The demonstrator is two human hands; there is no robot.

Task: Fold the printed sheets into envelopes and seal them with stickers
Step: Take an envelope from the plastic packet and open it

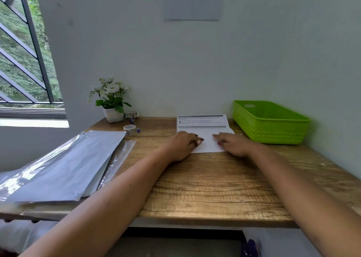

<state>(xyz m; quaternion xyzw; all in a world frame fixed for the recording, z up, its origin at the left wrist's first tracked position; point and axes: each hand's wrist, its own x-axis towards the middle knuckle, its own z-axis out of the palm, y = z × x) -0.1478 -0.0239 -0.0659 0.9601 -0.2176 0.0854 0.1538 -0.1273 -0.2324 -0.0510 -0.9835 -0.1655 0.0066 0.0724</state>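
- Bench (214,188): wood grain in brown and tan, matt, streaked and rough-looking.
- Printed sheet (207,142): thin white paper, matt, smooth, grey print on the far part.
- Basket (273,133) at the far right corner: bright green plastic, slight sheen, walls pierced with small holes.
- Pouches (64,164) along the left edge: silvery-grey film, glossy, creased, with clear shiny plastic beneath.
- Tape roll (130,129): clear, glossy, printed.
- Flower pot (114,116): white, smooth.
- Wall (195,61): pale paint, matt.
- Window bars (39,51): dark metal.

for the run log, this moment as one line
stage: folding | printed sheet: near part folded over, flat on table | left hand: pressing it | right hand: pressing it
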